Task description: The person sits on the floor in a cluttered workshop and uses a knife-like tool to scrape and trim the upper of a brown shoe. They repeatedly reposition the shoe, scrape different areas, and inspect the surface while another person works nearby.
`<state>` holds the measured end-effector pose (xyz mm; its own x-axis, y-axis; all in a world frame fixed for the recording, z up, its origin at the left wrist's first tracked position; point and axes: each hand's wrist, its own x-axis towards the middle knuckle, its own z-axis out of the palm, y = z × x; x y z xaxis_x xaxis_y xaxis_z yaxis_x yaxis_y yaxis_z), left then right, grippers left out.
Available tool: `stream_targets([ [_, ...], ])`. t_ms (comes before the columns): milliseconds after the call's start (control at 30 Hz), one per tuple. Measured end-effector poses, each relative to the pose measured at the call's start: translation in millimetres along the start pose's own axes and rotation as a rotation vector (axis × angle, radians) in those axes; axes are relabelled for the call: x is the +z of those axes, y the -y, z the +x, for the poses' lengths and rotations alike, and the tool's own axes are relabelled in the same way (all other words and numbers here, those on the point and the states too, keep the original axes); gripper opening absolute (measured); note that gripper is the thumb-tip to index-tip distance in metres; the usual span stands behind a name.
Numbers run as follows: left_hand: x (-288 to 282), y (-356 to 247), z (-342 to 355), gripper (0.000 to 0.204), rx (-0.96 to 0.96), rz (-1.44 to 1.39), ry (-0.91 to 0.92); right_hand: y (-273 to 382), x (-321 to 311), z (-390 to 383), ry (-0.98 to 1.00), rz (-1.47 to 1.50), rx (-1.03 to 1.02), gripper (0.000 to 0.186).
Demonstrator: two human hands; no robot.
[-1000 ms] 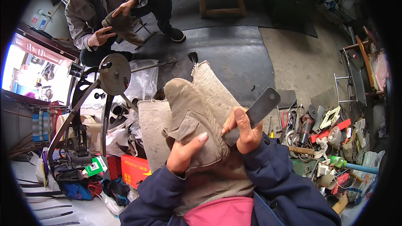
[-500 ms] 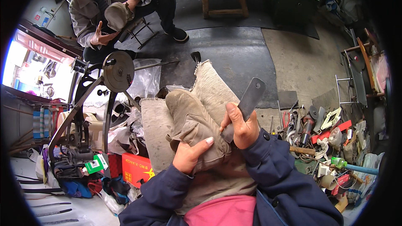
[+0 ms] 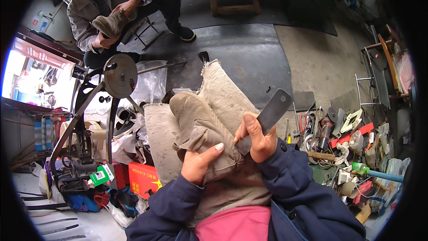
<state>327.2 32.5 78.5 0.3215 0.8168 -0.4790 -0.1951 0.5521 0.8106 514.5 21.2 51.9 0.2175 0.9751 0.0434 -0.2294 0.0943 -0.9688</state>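
A worn beige fabric shoe [image 3: 198, 118] rests across my lap on a stained pale cloth [image 3: 225, 85], its toe pointing away from me. My left hand [image 3: 200, 163] grips the shoe near the heel, thumb on top. Closed round a flat dark metal blade [image 3: 275, 107] with a hole near its upper end, my right hand [image 3: 258, 138] keeps the blade's lower end at the right side of the heel. Fingers partly hide where blade and shoe meet, so I cannot tell how deep it sits.
A hand-cranked sewing machine with a round wheel [image 3: 119, 76] stands at left. Beyond it sits a person [image 3: 120, 9] holding another shoe [image 3: 109, 23]. A red box [image 3: 143, 178] lies near my left arm. Tools, including a grinder [image 3: 327, 129], are heaped at right. A wooden stool [image 3: 234, 8] stands behind.
The other person has lowered and turned their shoe and now has both hands on it. My view has shifted slightly; my hands, shoe and blade keep nearly the same pose.
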Motion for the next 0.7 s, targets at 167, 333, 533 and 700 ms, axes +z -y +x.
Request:
stream_targets([
  [167, -1.1, 0.4, 0.1, 0.053, -0.013, 0.004, 0.003, 1.9, 1.0, -7.3, -0.015, 0.016, -0.015, 0.048],
  [333, -2.1, 1.2, 1.8, 0.051, 0.019, 0.046, -0.028, 4.1, 2.1, -9.7, -0.026, 0.066, -0.044, 0.050],
  [533, 2.6, -6.0, 3.9, 0.030, 0.002, -0.043, -0.094, 8.8, 4.2, 1.0, -0.094, 0.097, -0.072, 0.049],
  [700, 6.7, -8.1, 3.6, 0.029, 0.008, -0.029, -0.095, 12.3, 3.0, 1.4, -0.098, 0.062, -0.061, 0.049],
])
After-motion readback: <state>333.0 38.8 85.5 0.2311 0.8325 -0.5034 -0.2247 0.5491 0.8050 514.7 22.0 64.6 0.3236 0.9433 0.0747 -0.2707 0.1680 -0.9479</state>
